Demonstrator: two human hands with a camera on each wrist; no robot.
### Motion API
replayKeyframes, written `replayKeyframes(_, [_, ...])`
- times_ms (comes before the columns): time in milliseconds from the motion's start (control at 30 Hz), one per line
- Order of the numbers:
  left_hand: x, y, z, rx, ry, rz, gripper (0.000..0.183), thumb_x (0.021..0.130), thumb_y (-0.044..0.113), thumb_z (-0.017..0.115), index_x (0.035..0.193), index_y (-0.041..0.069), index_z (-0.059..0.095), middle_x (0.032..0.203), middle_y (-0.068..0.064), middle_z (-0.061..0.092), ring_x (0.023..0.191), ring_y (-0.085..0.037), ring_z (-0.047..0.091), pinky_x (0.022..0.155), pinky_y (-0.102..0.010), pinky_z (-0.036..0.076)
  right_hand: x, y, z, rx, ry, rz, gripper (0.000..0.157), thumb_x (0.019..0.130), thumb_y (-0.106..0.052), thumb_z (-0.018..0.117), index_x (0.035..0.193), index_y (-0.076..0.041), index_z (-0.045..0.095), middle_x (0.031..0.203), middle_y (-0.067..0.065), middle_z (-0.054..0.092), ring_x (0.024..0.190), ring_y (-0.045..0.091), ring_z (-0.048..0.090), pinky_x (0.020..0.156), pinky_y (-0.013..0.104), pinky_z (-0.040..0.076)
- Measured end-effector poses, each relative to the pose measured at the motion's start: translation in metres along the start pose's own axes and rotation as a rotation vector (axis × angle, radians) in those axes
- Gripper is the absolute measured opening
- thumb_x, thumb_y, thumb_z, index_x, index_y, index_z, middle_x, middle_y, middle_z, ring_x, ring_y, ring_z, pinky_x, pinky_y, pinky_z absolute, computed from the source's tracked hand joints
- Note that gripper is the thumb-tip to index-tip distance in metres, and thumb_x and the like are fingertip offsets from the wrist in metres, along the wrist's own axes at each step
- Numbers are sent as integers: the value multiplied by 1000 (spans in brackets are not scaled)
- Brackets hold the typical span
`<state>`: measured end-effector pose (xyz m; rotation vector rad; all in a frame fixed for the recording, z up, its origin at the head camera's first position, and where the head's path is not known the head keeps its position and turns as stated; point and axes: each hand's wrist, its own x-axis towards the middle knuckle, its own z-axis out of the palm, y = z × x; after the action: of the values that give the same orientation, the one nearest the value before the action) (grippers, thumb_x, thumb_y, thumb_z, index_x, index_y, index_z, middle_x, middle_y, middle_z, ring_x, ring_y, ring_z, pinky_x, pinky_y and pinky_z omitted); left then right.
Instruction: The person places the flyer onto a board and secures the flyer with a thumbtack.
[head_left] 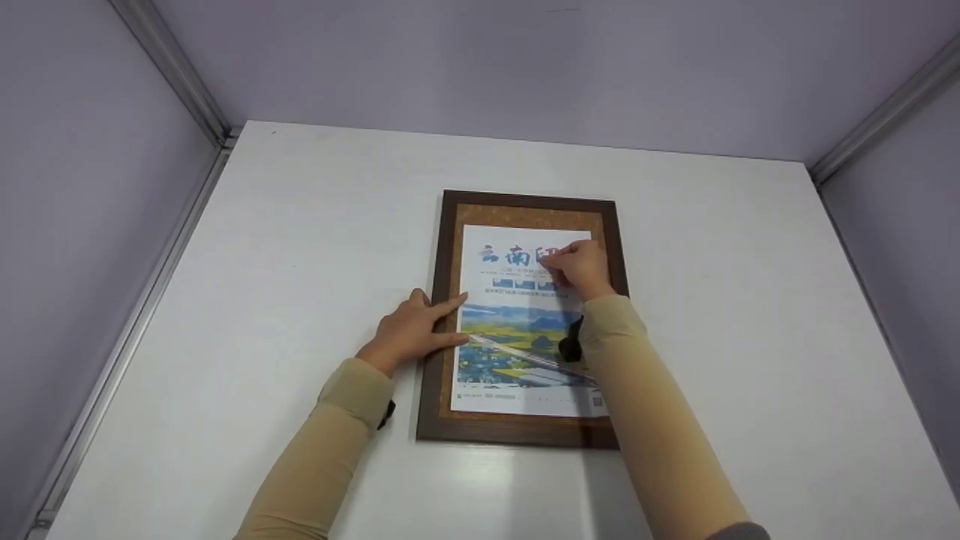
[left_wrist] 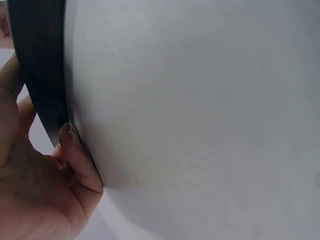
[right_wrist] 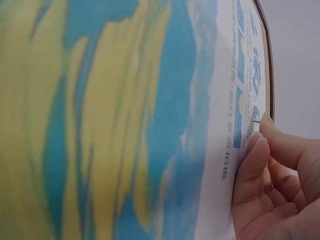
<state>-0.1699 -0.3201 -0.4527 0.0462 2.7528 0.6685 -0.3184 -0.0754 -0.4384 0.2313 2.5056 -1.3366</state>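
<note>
A poster [head_left: 517, 322] with large blue characters and a landscape lies on a brown corkboard [head_left: 525, 216] in a dark wooden frame [head_left: 429, 390]. My left hand [head_left: 409, 331] reaches over the frame's left side, thumb and index finger extended onto the poster's left edge. In the left wrist view, its other fingers bend against the outer side of the frame [left_wrist: 42, 55]. My right hand [head_left: 583, 268] is over the poster's upper right part. Between its thumb and a finger it pinches a thin pin [right_wrist: 256, 121], whose dark shaft shows; the head is hidden by the fingertips.
The framed board lies on a broad white surface [head_left: 330, 217]. Pale purple panels [head_left: 480, 75] stand at the back and both sides, with metal rails [head_left: 169, 64] at the corners. Dark wrist-worn pieces [head_left: 571, 341] show at the cuffs.
</note>
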Motion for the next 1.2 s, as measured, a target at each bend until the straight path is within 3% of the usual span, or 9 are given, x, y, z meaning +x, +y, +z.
replayKeyframes(167, [1, 1, 0, 2, -2, -3, 77, 87, 63, 64, 153, 42, 33, 106, -14, 44, 81, -21, 37, 63, -35, 31, -3, -1, -1, -14, 8, -6, 18, 91, -17, 73, 93, -2, 64, 84, 7, 60, 69, 15, 56, 60, 25, 46])
replayKeyframes(467, [3, 5, 2, -15, -11, 4, 76, 87, 63, 64, 153, 43, 32, 120, -19, 46, 91, -25, 45, 67, -37, 36, -4, 3, -2, -48, 56, -72, 18, 88, -11, 74, 78, -3, 61, 68, 4, 57, 55, 13, 52, 50, 25, 43])
replayKeyframes(600, [1, 6, 2, -7, -13, 8, 76, 87, 63, 64, 153, 42, 32, 127, -23, 46, 100, -29, 50, 72, -41, 42, -5, 2, -2, -34, 40, -30, 18, 89, -11, 74, 81, -5, 58, 74, 5, 56, 61, 14, 54, 54, 26, 45])
replayKeyframes(733, [1, 5, 0, -4, -15, 8, 76, 87, 63, 64, 153, 42, 33, 123, -22, 46, 96, -28, 49, 71, -40, 41, -5, 1, 0, -44, 42, -12, 16, 89, -12, 73, 85, -5, 60, 81, 6, 57, 65, 15, 55, 56, 26, 45])
replayKeyframes(900, [1, 2, 0, -4, -13, 2, 76, 88, 63, 64, 154, 42, 31, 125, -23, 46, 97, -30, 50, 73, -43, 43, -3, 4, 4, -75, 59, -85, 15, 90, -14, 73, 88, -3, 63, 83, 7, 59, 63, 14, 53, 54, 25, 44])
replayKeyframes(967, [0, 1, -1, -9, -15, -6, 76, 88, 63, 63, 154, 42, 31, 137, -27, 42, 109, -34, 52, 81, -48, 47, -3, 7, 5, -68, 60, -123, 16, 90, -16, 73, 89, -3, 64, 82, 6, 59, 62, 13, 53, 53, 25, 44])
replayKeyframes(1200, [-1, 0, -1, -16, -18, -6, 76, 88, 62, 63, 154, 41, 31, 138, -28, 41, 113, -37, 52, 86, -52, 48, -6, 17, 4, 40, 21, -189, 23, 95, -26, 68, 94, -3, 62, 74, 4, 59, 60, 13, 54, 53, 25, 45])
